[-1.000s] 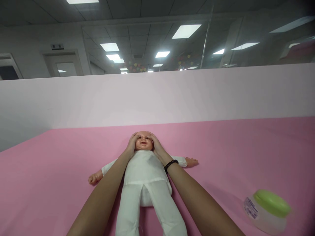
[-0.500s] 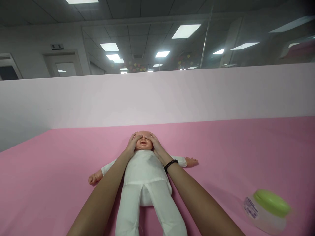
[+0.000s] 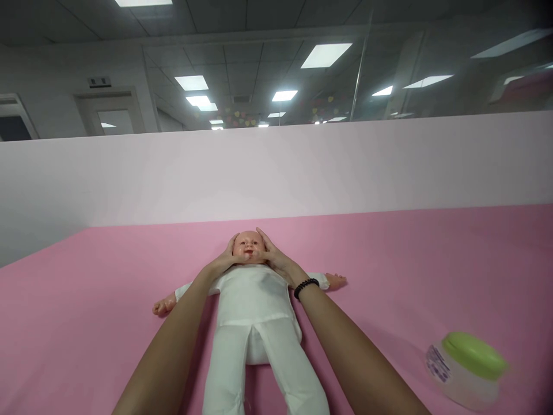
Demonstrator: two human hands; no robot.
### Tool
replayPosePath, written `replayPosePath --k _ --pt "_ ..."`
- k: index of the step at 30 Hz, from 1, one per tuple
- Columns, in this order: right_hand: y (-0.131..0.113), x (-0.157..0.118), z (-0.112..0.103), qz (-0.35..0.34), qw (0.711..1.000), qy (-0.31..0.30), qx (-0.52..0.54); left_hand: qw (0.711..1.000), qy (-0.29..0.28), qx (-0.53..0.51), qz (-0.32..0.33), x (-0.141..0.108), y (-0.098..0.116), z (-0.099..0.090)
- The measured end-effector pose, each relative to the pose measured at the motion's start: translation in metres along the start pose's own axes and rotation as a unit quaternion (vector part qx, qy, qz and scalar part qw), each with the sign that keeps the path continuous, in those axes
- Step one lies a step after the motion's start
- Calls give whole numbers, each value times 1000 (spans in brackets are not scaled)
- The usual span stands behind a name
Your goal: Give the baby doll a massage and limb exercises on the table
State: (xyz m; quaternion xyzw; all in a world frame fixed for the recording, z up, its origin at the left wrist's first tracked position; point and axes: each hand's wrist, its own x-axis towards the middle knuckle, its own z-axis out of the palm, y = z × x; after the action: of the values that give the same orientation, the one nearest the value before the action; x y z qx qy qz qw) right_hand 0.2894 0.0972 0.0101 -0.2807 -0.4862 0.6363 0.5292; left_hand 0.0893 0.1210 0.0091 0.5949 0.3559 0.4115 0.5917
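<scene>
A baby doll (image 3: 254, 294) in white clothes lies on its back on a pink surface (image 3: 401, 259), arms spread to both sides. My left hand (image 3: 228, 257) cups the left side of its head, thumb laid toward the chin. On the opposite side my right hand (image 3: 273, 255) holds the head the same way, its thumb beside the mouth and its fingers reaching up past the temple. The doll's eyes and mouth show between my hands. A black coiled band (image 3: 306, 286) circles my right wrist. Some of my fingers are hidden behind the head.
At the lower right stands a clear round container (image 3: 466, 377) with a green lid (image 3: 474, 354). A low white wall (image 3: 276, 173) runs behind the pink surface. Beyond it are glass, a door (image 3: 113, 118) and ceiling lights.
Both thumbs have moved down from the doll's eyes to its chin and mouth, uncovering the eyes. My hands still cup the sides of the head.
</scene>
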Motion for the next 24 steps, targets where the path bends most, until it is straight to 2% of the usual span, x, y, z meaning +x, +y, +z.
replayPosePath --k 3,5,11,17,24 --pt "-4 -3 -6 29 998 -49 -17 999 -6 49 18 -5 1 -7" --pt "-3 0 -10 21 998 -57 -21 998 -7 51 26 -6 0 -8" --pt "2 5 -12 12 998 -60 -8 1000 -18 19 14 -2 -1 -9" --pt "-2 3 -7 33 998 -46 32 1000 -27 -8 -12 -1 -1 -11" --pt "0 5 -10 36 998 -43 26 999 -24 3 23 -3 0 -7"
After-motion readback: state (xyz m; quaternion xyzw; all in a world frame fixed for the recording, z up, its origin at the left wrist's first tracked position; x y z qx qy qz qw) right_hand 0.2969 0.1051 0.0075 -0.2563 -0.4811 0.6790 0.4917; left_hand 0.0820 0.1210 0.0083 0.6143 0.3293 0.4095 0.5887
